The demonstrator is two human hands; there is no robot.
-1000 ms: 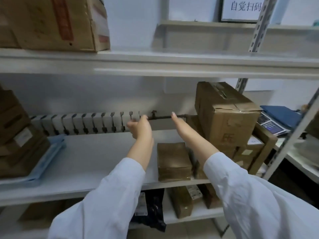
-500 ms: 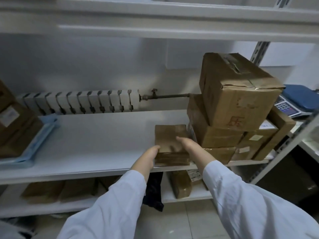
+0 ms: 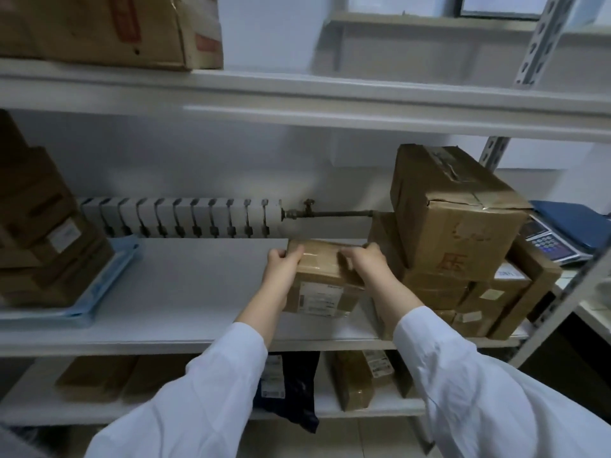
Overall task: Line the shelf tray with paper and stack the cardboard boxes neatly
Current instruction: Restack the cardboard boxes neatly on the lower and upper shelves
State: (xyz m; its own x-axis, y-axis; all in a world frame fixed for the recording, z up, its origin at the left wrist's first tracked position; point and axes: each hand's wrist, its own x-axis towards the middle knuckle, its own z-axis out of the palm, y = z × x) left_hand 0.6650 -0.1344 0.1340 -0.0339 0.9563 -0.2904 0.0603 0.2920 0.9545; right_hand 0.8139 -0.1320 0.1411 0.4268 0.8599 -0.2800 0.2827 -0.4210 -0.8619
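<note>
colours and patterns on the shelving

the small box [image 3: 325, 276] was tan brown and bore a white label with fine dark print. the large box [image 3: 449, 219] was a similar brown, with a faded red character on its front. the shelf [image 3: 185, 292] was plain white and the liner [image 3: 124, 259] at left light blue. the radiator [image 3: 182, 218] showed white ribs alternating with dark slots. the top box [image 3: 99, 28] was brown with a red band.

White wall [image 3: 231, 160]; ribbed radiator [image 3: 182, 216] behind white metal shelving [image 3: 297, 94]; pale floor [image 3: 347, 438], possibly tiled.
</note>
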